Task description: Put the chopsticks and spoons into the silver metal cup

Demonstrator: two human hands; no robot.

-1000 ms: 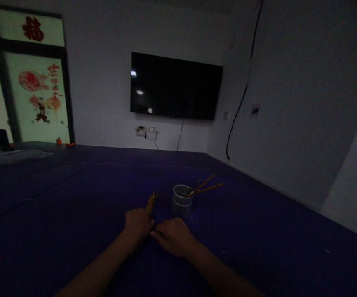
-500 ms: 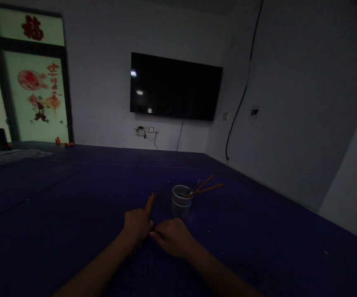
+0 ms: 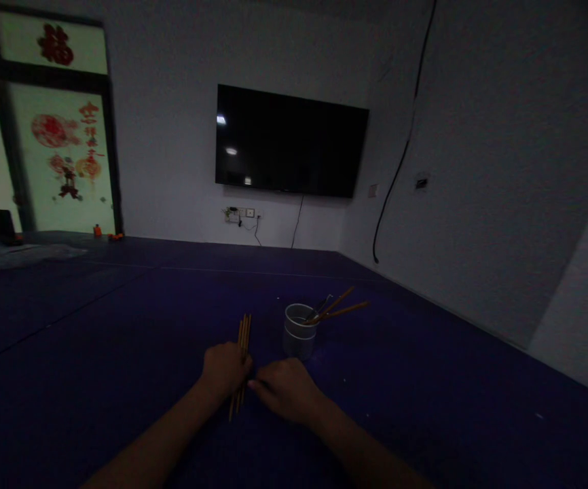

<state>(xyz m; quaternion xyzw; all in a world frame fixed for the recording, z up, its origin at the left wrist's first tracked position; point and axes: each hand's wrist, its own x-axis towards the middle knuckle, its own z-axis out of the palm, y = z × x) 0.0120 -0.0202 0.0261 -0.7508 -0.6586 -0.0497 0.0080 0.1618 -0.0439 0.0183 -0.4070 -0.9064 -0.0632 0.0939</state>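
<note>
My left hand [image 3: 225, 370] is wrapped round a bundle of several wooden chopsticks [image 3: 244, 334]. Their upper ends stick out beyond the fist and their lower ends show below it. Close by on its right, my right hand [image 3: 286, 390] is closed, with the thumb towards the chopsticks. Its fingertips are hidden, so what they hold, if anything, cannot be made out. Just behind the right hand stands a grey cylindrical cup [image 3: 299, 343]. Two wooden chopsticks [image 3: 347, 310] and a thin metal utensil [image 3: 320, 307] lean out of it to the right.
A dark purple surface [image 3: 136, 380] stretches to the walls. A television [image 3: 291, 142] hangs above sockets [image 3: 243, 214] with cables. Far left are clear plastic sheeting [image 3: 24, 255] and small orange objects [image 3: 115, 237] by a glass door [image 3: 64, 156]. The room is dim.
The chopsticks in my left hand have turned from a rightward slant to nearly upright in view, and their lower ends show more. Both hands and the cup stay nearly in place.
</note>
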